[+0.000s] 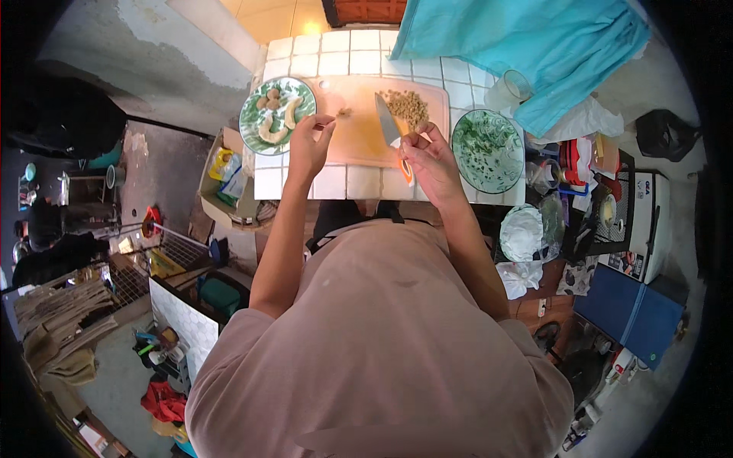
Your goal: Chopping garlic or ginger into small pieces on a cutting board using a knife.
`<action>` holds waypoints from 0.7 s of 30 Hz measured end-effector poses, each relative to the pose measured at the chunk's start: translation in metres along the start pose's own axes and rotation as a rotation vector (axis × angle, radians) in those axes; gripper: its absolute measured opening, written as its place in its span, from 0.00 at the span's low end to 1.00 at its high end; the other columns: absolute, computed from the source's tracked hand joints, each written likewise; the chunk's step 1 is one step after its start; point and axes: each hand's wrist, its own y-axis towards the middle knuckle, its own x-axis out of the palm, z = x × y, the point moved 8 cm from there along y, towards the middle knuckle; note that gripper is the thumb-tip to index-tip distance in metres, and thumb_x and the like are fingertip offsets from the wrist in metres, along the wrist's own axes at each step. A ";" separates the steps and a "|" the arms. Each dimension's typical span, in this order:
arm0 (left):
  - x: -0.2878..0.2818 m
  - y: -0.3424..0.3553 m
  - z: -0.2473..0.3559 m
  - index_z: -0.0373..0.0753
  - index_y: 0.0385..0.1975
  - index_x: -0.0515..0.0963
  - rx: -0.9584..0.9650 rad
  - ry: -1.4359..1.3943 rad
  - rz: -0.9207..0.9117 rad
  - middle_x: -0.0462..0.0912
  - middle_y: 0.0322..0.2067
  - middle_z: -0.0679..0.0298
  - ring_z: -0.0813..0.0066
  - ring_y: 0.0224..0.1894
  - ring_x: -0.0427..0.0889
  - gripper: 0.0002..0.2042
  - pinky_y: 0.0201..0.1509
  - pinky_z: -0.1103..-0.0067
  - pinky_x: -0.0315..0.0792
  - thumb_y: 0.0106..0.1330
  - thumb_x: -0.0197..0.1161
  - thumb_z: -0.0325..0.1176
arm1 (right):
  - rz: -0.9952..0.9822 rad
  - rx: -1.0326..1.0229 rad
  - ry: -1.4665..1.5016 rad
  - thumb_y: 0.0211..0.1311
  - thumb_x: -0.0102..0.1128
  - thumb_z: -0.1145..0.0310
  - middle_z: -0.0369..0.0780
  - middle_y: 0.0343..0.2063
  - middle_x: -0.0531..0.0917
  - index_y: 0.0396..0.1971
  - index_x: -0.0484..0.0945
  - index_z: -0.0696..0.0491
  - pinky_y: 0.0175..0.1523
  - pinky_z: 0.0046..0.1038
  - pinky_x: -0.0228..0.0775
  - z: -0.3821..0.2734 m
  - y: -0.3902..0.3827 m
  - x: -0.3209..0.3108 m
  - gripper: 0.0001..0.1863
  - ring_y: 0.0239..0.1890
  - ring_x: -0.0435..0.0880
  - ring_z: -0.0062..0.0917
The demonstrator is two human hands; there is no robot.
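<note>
Two bare hands of yours hang over a pale pink-orange cutting board [351, 145], six o'clock being the side nearest you. Your left hand [311, 141] is at nine o'clock, thumb and forefinger tips close together beside a few small brown scraps [343, 112]; you cannot tell whether they pinch anything. Your right hand [431, 156], at four o'clock, has its thumb and forefinger drawn together near the knife [386, 120]; whether they touch it or hold something small is unclear.

The diced bits [408, 109] lie heaped at two o'clock, light brown, small and chunky, loosely spread at the edges. Just beside them, the knife's wide grey blade points toward eleven o'clock, its orange-and-white handle toward five.

At nine o'clock, a green-and-white marbled plate [286, 85] overlaps the board's edge. It carries round brown balls [272, 95] at its eleven and curved, pale cream pieces [290, 113] at its three and six. Between three and four o'clock sits a second marbled plate [500, 164], flecked dark green.
</note>
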 end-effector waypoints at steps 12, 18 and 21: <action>-0.066 -0.070 0.017 0.37 0.46 0.85 -0.198 -0.215 0.050 0.89 0.41 0.67 0.81 0.40 0.80 0.09 0.41 0.81 0.67 0.72 0.67 0.33 | -0.178 0.161 -0.160 0.64 0.69 0.78 0.40 0.40 0.82 0.67 0.62 0.54 0.57 0.29 0.71 0.041 -0.005 0.077 0.34 0.45 0.80 0.23; -0.135 -0.118 0.045 0.33 0.50 0.83 -0.237 -0.625 0.006 0.86 0.44 0.65 0.82 0.47 0.80 0.09 0.56 0.81 0.71 0.76 0.63 0.29 | -0.241 0.142 -0.249 0.64 0.69 0.79 0.38 0.38 0.85 0.69 0.63 0.57 0.55 0.27 0.76 0.087 -0.007 0.137 0.35 0.42 0.85 0.23; -0.172 -0.146 0.038 0.33 0.49 0.83 -0.243 -0.711 0.004 0.85 0.45 0.65 0.81 0.48 0.81 0.09 0.56 0.81 0.72 0.76 0.62 0.28 | -0.232 0.138 -0.255 0.65 0.68 0.80 0.40 0.38 0.87 0.67 0.66 0.58 0.54 0.27 0.76 0.121 -0.013 0.170 0.32 0.42 0.86 0.23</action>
